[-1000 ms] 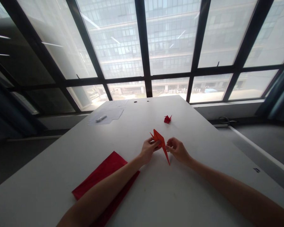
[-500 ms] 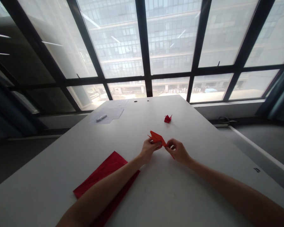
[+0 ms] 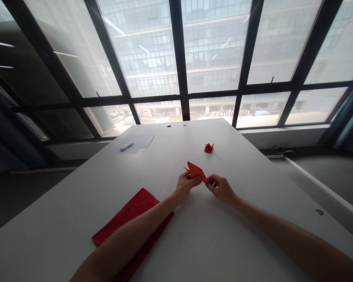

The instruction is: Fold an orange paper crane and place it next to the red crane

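Observation:
Both my hands hold a folded red-orange origami paper shape (image 3: 195, 171) above the white table. My left hand (image 3: 186, 187) pinches its lower left part between thumb and fingers. My right hand (image 3: 220, 190) grips its narrow point, and the fingers hide the tip. Farther away, a small finished red paper crane (image 3: 208, 148) stands on the table. A folded sheet of red paper (image 3: 129, 217) lies to the left, partly under my left forearm.
Printed white sheets (image 3: 133, 141) with a white marker (image 3: 126, 146) lie at the table's far left. Dark scissors (image 3: 282, 149) rest on the ledge beyond the right edge. A large window (image 3: 179, 58) stands behind the far edge.
The long point of the paper has swung up and right, from hanging down toward me into my right hand's grip. My right hand has moved slightly right and down.

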The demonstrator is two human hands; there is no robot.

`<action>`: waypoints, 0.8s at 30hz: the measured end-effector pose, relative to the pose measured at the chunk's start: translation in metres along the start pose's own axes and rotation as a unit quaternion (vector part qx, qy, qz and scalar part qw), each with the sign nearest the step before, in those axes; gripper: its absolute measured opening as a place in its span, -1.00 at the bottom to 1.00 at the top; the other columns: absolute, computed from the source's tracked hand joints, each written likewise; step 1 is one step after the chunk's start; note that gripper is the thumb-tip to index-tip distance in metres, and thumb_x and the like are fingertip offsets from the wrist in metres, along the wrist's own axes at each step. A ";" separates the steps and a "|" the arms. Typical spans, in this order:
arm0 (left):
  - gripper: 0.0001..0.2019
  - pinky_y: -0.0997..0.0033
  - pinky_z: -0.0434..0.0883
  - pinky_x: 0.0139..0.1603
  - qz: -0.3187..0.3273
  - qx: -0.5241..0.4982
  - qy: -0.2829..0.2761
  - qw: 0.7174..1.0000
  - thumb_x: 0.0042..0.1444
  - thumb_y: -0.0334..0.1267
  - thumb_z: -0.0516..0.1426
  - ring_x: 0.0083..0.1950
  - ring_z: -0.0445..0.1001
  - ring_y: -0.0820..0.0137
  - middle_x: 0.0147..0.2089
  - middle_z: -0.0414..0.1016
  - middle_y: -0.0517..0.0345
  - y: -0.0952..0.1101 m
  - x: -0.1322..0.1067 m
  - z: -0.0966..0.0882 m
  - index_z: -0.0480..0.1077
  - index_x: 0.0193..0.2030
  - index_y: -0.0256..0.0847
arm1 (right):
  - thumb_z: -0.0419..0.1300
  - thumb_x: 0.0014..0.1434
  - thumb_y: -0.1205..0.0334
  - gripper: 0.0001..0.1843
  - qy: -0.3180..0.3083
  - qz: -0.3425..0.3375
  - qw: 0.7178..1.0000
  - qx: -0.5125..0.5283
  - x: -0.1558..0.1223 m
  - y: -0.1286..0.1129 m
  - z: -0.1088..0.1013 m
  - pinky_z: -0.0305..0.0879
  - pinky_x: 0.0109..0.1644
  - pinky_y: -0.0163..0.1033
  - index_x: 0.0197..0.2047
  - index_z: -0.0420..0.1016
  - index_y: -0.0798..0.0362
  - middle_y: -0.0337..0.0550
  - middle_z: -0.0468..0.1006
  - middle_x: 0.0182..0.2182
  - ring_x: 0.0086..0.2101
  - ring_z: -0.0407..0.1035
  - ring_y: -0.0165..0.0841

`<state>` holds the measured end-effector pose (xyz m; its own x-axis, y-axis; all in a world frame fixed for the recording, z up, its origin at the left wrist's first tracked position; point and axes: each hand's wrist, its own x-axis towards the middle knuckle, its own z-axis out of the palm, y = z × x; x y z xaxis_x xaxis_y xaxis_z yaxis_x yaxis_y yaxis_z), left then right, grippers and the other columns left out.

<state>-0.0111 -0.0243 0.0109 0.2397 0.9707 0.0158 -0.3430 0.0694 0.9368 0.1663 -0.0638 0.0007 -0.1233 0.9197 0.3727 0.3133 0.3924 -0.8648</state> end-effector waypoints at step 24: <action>-0.58 0.33 0.45 -0.05 -0.062 -0.029 -0.092 0.993 -0.17 -0.20 0.46 -0.21 0.54 0.34 -0.17 0.57 -0.05 0.013 -0.008 0.002 0.54 -0.18 -0.35 | 0.17 0.29 0.05 -0.75 0.008 -0.096 0.993 0.062 0.001 -0.004 -0.008 0.41 -0.24 -0.19 -0.22 0.60 0.00 0.01 0.41 -0.04 -0.19 0.38 -0.27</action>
<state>-0.0158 -0.0313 0.0231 0.4429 0.8961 -0.0297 -0.3511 0.2039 0.9139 0.1729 -0.0649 0.0075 -0.1536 0.8280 0.5393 0.1673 0.5597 -0.8116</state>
